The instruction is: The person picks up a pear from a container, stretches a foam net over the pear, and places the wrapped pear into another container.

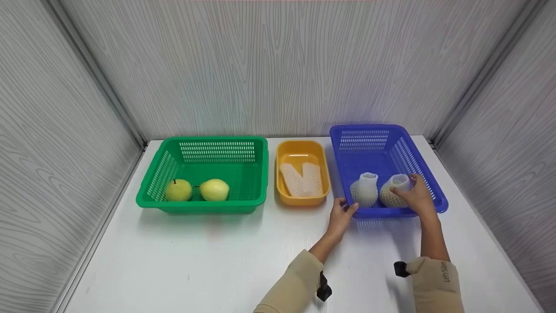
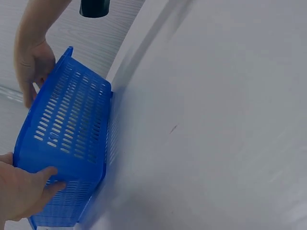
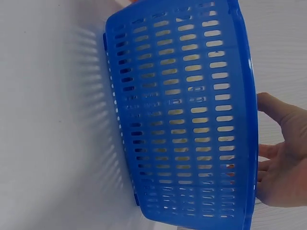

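Near the front of the blue basket (image 1: 369, 161) stand two round fruits in white foam nets, with the net tops sticking up. My right hand (image 1: 417, 195) holds the right netted fruit (image 1: 391, 198) between thumb and fingers. The left netted fruit (image 1: 364, 193) stands beside it. At the basket's near left corner, my left hand (image 1: 341, 219) grips the rim. The left wrist view shows the left hand's fingers (image 2: 48, 189) on the basket's outer wall. In the right wrist view, the slotted wall (image 3: 182, 115) hides most of the fruit, and the right hand (image 3: 283, 153) reaches over the rim.
Left of the blue basket stands a yellow tray (image 1: 302, 201) with flat white foam nets (image 1: 302, 180) in it. Farther left, a green basket (image 1: 202, 203) holds two bare yellow-green pears (image 1: 215, 190). Grey wood-grain panels (image 1: 243, 65) enclose the white table (image 1: 208, 261) behind and at both sides.
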Demonstrator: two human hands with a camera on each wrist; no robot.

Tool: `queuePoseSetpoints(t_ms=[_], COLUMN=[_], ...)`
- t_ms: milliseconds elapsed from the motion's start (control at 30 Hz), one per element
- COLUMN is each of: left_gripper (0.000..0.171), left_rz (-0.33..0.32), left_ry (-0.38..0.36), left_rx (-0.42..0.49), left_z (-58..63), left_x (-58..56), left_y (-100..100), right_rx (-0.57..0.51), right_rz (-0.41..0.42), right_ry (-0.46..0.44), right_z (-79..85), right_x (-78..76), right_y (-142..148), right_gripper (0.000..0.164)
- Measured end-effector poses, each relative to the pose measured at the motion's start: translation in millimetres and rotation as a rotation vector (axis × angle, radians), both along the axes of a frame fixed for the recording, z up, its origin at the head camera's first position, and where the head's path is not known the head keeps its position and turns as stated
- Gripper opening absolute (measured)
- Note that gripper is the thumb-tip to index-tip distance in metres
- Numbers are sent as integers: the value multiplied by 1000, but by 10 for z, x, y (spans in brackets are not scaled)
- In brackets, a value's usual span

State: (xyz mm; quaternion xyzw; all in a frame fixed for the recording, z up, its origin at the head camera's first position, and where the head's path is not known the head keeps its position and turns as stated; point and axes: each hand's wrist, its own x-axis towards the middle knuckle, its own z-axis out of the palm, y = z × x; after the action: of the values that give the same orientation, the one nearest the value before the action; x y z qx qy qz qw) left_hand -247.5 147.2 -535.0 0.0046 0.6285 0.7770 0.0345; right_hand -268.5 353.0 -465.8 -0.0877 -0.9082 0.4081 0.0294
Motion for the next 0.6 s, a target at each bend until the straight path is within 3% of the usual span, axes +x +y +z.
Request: queuePoseSetpoints(t_ms=[167,300,400,600], left_gripper=[32,34,28,13], left_rz=[-28,-42,26,239], left_ry=[65,134,226,344], left_rx=[-189,-229,-210,-180], left_z=[0,12,33,303], left_x=[5,23,62,260], left_y=[-83,-198,-296,-618], right_rx=[-96,-192,-272,-368], right_rz=[-206,-298,-281,-146], right_ry=[169,362,458,519], right_z=[42,36,35,152], right_x=[130,188,227,366], right_y=[-171,-369,-572,-1265], right_gripper=[67,43,31,16])
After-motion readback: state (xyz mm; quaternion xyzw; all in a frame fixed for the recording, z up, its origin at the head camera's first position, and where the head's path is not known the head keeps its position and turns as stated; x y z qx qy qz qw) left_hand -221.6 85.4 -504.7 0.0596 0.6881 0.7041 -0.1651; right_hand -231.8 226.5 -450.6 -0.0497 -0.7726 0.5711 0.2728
